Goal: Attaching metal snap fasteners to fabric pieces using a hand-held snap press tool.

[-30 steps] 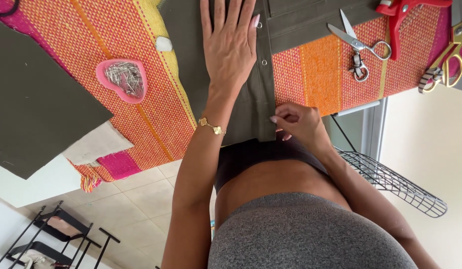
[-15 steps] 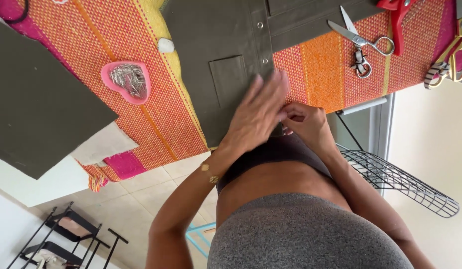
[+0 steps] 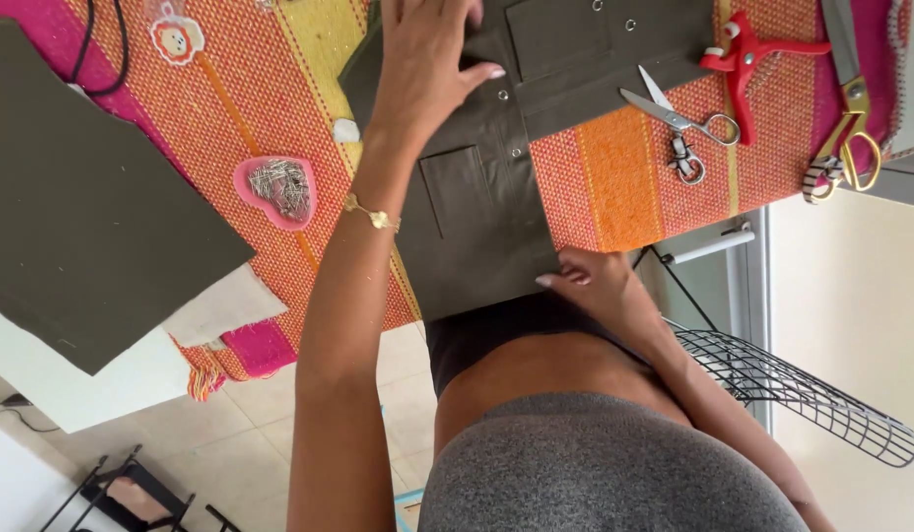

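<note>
My left hand [image 3: 427,59] lies flat, fingers spread and gripping nothing, pressed on the upper part of the olive-green garment [image 3: 486,207], beside its row of metal snaps [image 3: 503,96]. My right hand [image 3: 590,286] is at the garment's near edge, where it hangs over the table edge against my waist; its fingers curl on the hem, though I cannot tell whether they pinch the cloth or merely rest on it. The garment lies on the striped woven cloth [image 3: 614,177], patch pocket [image 3: 457,187] up.

Judgement: the step in hand is smoothing and squaring the garment. The next move calls for even tension between both hands, with the placket kept straight.

Nearby: small scissors [image 3: 678,120], gold-handled shears [image 3: 851,108], red tool [image 3: 752,59], heart-shaped pin dish [image 3: 276,189].
</note>
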